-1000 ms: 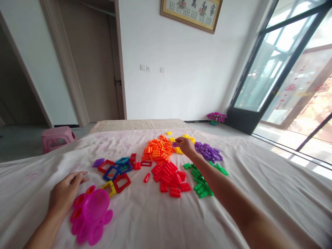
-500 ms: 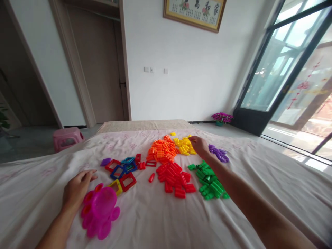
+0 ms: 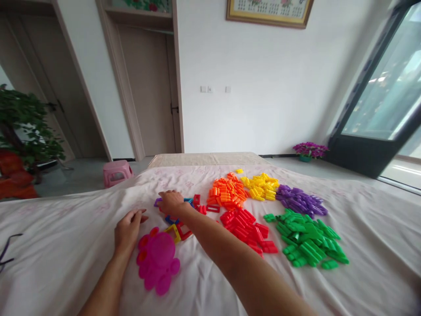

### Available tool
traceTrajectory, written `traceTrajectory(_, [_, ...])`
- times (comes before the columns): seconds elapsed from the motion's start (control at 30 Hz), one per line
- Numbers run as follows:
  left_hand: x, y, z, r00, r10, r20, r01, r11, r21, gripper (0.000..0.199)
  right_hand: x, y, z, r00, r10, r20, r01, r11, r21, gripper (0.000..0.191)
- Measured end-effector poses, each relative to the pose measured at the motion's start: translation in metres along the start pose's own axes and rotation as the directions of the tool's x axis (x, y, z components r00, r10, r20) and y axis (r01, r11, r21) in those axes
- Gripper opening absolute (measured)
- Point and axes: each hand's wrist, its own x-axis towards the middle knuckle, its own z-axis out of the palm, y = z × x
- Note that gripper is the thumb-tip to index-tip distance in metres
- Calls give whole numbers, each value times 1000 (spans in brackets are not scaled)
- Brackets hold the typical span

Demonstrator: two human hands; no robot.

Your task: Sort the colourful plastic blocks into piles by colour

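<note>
My right hand (image 3: 171, 203) stretches across to the left, fingers spread over a purple plastic piece (image 3: 157, 202) at the edge of the toy frames; no grip on it shows. Its forearm covers part of the red blocks. My left hand (image 3: 129, 228) rests on the cloth with loosely bent fingers and nothing visible in them. Just right of it lies a pink paw-shaped plastic toy (image 3: 162, 249) with orange-red spots. Between the hands and the piles are a yellow square frame (image 3: 176, 235), a red square frame (image 3: 184, 231) and blue frames, partly hidden.
Piles of orange blocks (image 3: 226, 193), yellow blocks (image 3: 262, 186), purple blocks (image 3: 297, 199), green blocks (image 3: 309, 239) and red blocks (image 3: 241, 224) lie on the pale cloth (image 3: 237, 289). A pink stool (image 3: 117, 173) stands beyond the left edge. Glasses (image 3: 6, 254) lie far left.
My right hand has moved from the yellow pile leftward to the purple piece by the frames. My left hand stays near the pink toy. The view has turned left.
</note>
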Motion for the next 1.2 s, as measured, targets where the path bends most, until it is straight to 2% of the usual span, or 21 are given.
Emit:
traceTrajectory(0.13, [0,3,0,1000,2,10,-2,1000,19,44,12,-15,12,999,7,41,-3,997,-76,34])
traceTrajectory(0.33, [-5,12,-2,1000,-2,10,1,996,89,41,-2,-11,12,994,-83,-71,79,995,-59,36])
traceTrajectory(0.43, [-7,14,-2,1000,11,16,-13,994,108,39,-7,-8,11,985,-130,-111,133,991,22,42])
traceTrajectory(0.5, [-7,12,-1,1000,21,23,-23,995,92,39,-11,-6,7,977,-140,-162,160,980,121,38])
traceTrajectory(0.63, [-4,4,2,998,47,35,-48,999,25,43,-34,14,-20,945,-67,-319,173,932,318,27])
traceTrajectory(0.7, [-3,1,4,998,54,45,-55,998,17,44,-59,41,-40,930,-17,-367,157,921,357,24])
traceTrajectory(0.77, [-2,-1,5,996,62,69,-63,998,17,44,-93,79,-61,919,57,-389,98,926,366,25])
traceTrajectory(0.9, [-2,-3,6,982,95,165,-98,995,13,45,-170,178,-96,860,269,-434,-175,954,243,23])
traceTrajectory(0.97, [-1,-5,6,973,109,203,-114,993,12,46,-206,227,-112,791,412,-452,-362,911,196,25])
traceTrajectory(1.07, [-2,-6,7,971,122,207,-122,992,-10,46,-252,287,-135,648,575,-499,-599,790,132,32])
traceTrajectory(1.13, [-3,-5,7,973,124,193,-119,992,-41,46,-275,314,-149,570,654,-497,-708,698,106,40])
traceTrajectory(1.2, [-4,-4,7,978,122,170,-111,991,-75,46,-290,326,-159,498,702,-509,-780,619,90,48])
